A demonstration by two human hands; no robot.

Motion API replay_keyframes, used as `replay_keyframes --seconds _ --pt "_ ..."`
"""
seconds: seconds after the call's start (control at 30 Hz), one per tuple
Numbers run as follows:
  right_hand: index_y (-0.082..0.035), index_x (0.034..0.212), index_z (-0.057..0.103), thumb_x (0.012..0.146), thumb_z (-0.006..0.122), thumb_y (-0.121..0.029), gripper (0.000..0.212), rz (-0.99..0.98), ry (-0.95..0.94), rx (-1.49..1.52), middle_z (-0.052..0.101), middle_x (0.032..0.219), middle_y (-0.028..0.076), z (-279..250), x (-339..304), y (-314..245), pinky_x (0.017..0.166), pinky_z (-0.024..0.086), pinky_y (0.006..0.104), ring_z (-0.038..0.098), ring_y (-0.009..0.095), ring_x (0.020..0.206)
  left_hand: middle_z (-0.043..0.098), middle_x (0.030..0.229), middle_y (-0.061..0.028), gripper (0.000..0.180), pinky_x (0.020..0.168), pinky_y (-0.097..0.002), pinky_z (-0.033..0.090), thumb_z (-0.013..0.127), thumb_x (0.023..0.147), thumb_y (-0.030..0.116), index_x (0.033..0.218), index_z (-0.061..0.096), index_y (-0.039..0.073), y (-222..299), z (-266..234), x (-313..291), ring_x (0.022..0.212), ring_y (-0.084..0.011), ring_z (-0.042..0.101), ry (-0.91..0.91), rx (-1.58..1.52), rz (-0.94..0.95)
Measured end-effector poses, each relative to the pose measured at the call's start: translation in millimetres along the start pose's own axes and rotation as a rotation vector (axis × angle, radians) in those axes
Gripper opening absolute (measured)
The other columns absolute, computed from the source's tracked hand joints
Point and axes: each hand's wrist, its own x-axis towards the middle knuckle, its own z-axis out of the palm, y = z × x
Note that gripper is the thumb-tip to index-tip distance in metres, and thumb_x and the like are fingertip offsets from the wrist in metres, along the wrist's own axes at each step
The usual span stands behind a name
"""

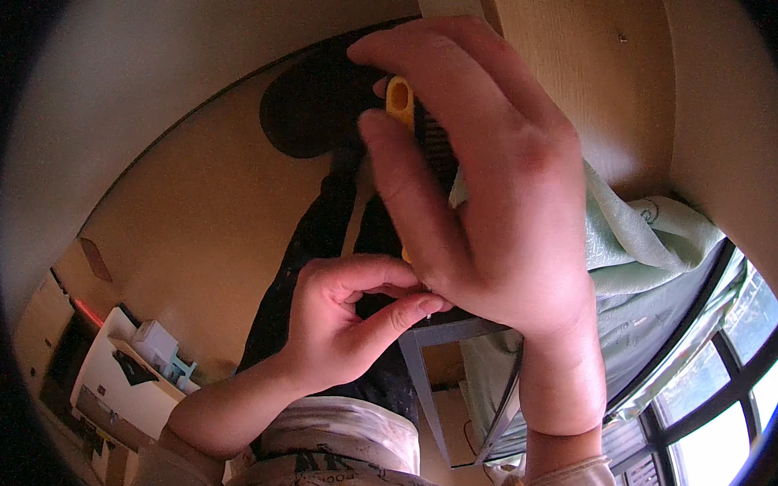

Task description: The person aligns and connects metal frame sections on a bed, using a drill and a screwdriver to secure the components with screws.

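Observation:
My right hand (513, 188) is raised close in the middle of the view, its fingers and thumb curled round a yellow tool (400, 100). One end of the tool has a hole through it and shows between thumb and forefinger; my hand covers most of the rest, so its kind cannot be told. Just below and to the left, my left hand (342, 319) has thumb and forefinger brought together beside the heel of my right hand. Whatever sits in that pinch is too small and too hidden to make out.
Beneath my hands are my dark-trousered legs and a dark shoe (304, 105). A dark metal frame (430, 392) stands near my lap. Pale green cloth (632, 245) hangs at the right, by a window (711, 413). White furniture (128, 362) stands at lower left, a wooden panel (587, 69) at the top.

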Motion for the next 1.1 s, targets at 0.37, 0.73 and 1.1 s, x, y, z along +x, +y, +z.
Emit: replay_keyframes --seconds 0.37,0.73,1.1 --pt "0.007 0.118 0.058 0.091 0.055 -0.001 0.029 0.044 -0.059 0.547 0.063 0.110 0.018 -11.4 3.4 1.6 0.083 0.052 0.0277 0.065 0.021 0.094 0.055 0.079 -0.0052 0.024 0.056 -0.0207 0.040 0.050 0.098 0.013 0.115 0.037 0.002 -23.4 55.3 -53.5 0.064 -0.0067 0.051 0.183 -0.130 -0.222" --pt "0.003 0.108 0.064 0.081 0.069 0.000 0.028 0.029 0.068 0.327 0.055 0.088 0.006 -5.6 5.2 -13.7 0.073 0.048 0.0216 0.058 0.012 0.082 0.049 0.075 -0.0036 0.022 0.055 -0.0232 0.036 0.050 0.098 0.015 0.112 0.037 0.003 -24.0 60.6 -54.7 0.061 -0.0086 0.045 0.250 -0.092 -0.225" --pt "-0.005 0.108 0.065 0.078 0.071 -0.008 0.031 0.000 -0.001 0.074 0.056 0.093 0.011 -12.8 6.8 -12.2 0.070 0.049 0.0315 0.059 0.022 0.084 0.049 0.074 -0.0023 0.023 0.052 -0.0218 0.035 0.051 0.098 0.017 0.111 0.039 0.004 -22.3 58.7 -57.1 0.060 -0.0075 0.045 0.238 -0.088 -0.204"
